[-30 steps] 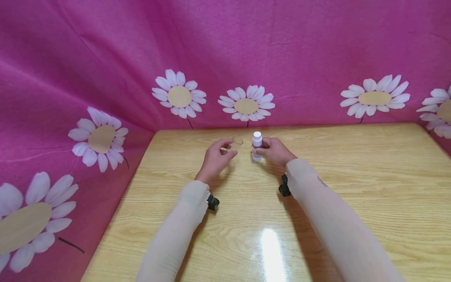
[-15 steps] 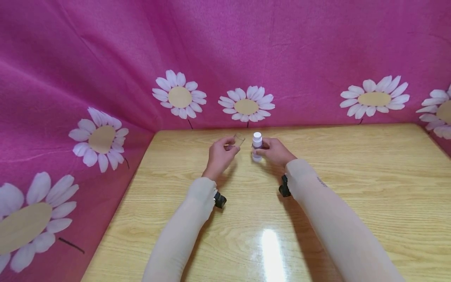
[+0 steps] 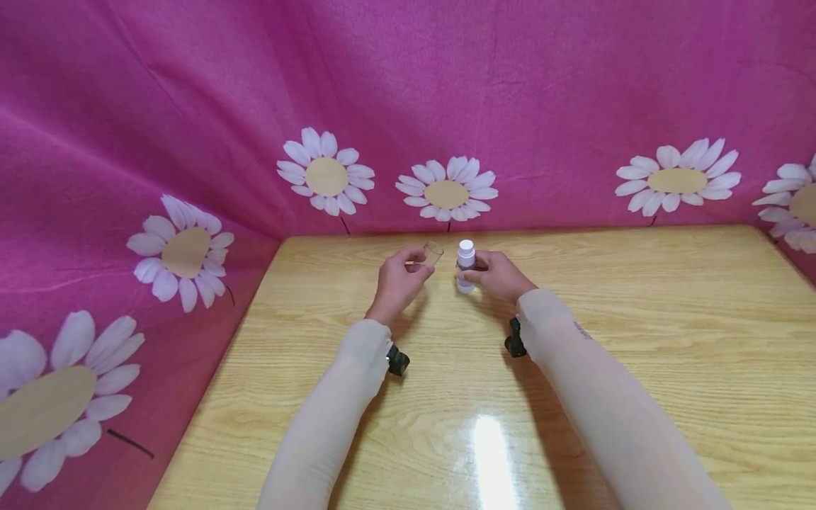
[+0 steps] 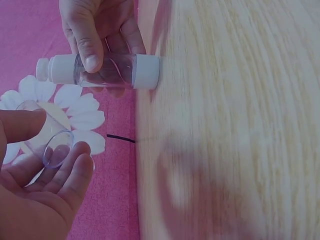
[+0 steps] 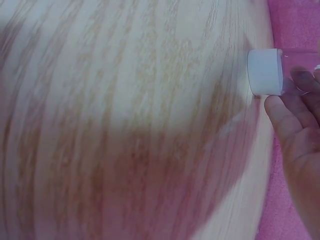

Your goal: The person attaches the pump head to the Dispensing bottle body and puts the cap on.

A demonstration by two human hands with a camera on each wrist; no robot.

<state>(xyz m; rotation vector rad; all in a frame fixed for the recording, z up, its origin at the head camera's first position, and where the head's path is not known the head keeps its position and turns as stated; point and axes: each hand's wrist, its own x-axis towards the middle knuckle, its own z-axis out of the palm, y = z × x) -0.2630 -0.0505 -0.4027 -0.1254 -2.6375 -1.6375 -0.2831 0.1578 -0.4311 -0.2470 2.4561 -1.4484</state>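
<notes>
My left hand pinches a clear plastic cap between thumb and fingers. In the left wrist view the cap is a see-through tube, tilted, its round rim turned towards the table side. Just to its right, my right hand grips a small pump bottle around its middle. The bottle stands upright at the table, with a white top, a clear body and a white base, as the left wrist view shows. Only its white base and part of the clear body appear in the right wrist view. Cap and bottle are apart.
A light wood-grain table lies under both hands. Behind it and on the left hangs a pink cloth printed with white daisies. Black wrist cameras sit below both hands.
The left hand has shifted a little right, nearer the bottle, and the clear cap has turned so that more of its side shows. The right hand and bottle stay in place.
</notes>
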